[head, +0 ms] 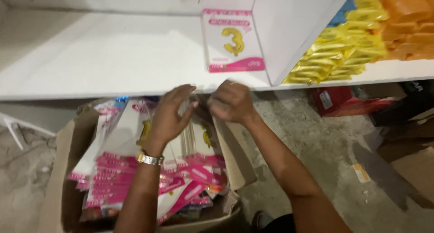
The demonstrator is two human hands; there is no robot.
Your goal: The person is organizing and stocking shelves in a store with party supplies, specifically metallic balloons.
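Here, from the head view, both hands meet over the far edge of an open brown cardboard box [63, 178] on the floor. The left hand [169, 117], fingers loosely spread, and the curled right hand [231, 102] pinch a clear flat packet [192, 107] with pink-and-white foil balloon packs [135, 169] beneath; another such pack [231, 41] stands on the white shelf [113, 56] beyond.

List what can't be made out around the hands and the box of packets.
- Head view: both hands' fingertips, left hand and right hand, motion-blurred; grip unclear.
- Cardboard box: bottom hidden by pink-and-white packets, lower edge cut off.
- Yellow packets: contents too small.
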